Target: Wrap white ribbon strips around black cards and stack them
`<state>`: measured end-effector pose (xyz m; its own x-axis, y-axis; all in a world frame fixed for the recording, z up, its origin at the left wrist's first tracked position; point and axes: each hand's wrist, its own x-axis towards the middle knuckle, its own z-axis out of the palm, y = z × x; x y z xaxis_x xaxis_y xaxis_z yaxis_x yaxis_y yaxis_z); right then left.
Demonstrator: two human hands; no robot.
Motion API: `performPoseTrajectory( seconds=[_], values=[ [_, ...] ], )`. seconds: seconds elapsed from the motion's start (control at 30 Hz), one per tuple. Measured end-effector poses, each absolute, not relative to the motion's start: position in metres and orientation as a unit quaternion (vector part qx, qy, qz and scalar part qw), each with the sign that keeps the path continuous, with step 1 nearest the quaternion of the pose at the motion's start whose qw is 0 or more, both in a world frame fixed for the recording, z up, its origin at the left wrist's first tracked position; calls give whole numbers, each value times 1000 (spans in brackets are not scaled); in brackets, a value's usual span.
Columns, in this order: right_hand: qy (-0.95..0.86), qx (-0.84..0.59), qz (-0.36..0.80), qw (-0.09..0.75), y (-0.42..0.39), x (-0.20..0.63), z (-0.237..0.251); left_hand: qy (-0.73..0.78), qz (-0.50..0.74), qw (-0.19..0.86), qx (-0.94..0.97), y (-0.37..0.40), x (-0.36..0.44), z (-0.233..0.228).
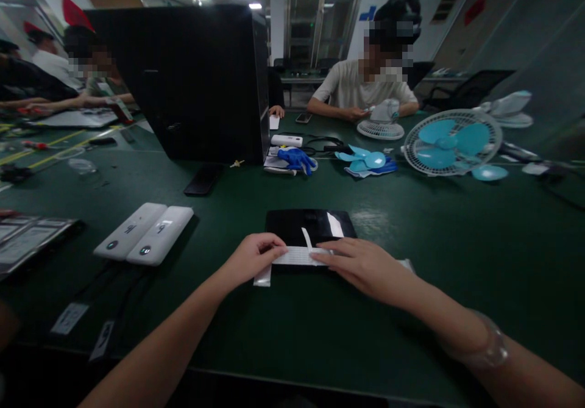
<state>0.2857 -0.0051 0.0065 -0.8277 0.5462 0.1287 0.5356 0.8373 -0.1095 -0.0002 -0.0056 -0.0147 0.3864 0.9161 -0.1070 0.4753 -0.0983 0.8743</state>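
A flat black device (pixel 292 220) with a glossy reflecting top lies on the green table in front of me. Across its near side runs a white printed strip (pixel 295 255), its fine rows too small to read. A narrow white tab (pixel 306 237) sticks up from the strip's middle. My left hand (pixel 251 258) is closed, with thumb and fingertips at the strip's left end. My right hand (pixel 361 264) lies over the right end, fingers stretched out and their tips touching the strip near the tab. A whitish flap (pixel 262 275) hangs below my left fingers.
Two white power banks (pixel 159 237) with cables lie to the left, beyond them a dark phone (pixel 202 180). A large black case (pixel 196 85) stands behind. Blue gloves (pixel 296 160), blue fan blades (pixel 363 158) and a fan (pixel 452 141) lie across the table, where a person (pixel 356 91) sits.
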Motion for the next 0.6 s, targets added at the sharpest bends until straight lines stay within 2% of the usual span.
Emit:
performPoseTrajectory(
  seconds=[0.23, 0.43, 0.6],
  values=[
    [-957, -284, -17, 61, 9, 290, -13, 548, 182, 324, 749, -6, -3, -20],
    [-955, -292, -22, 36, 7, 286, -12, 578, 144, 277, 754, -9, 2, -17],
    [-955, -291, -32, 51, 6, 283, -12, 585, 106, 220, 774, -11, 7, -14]
  ],
)
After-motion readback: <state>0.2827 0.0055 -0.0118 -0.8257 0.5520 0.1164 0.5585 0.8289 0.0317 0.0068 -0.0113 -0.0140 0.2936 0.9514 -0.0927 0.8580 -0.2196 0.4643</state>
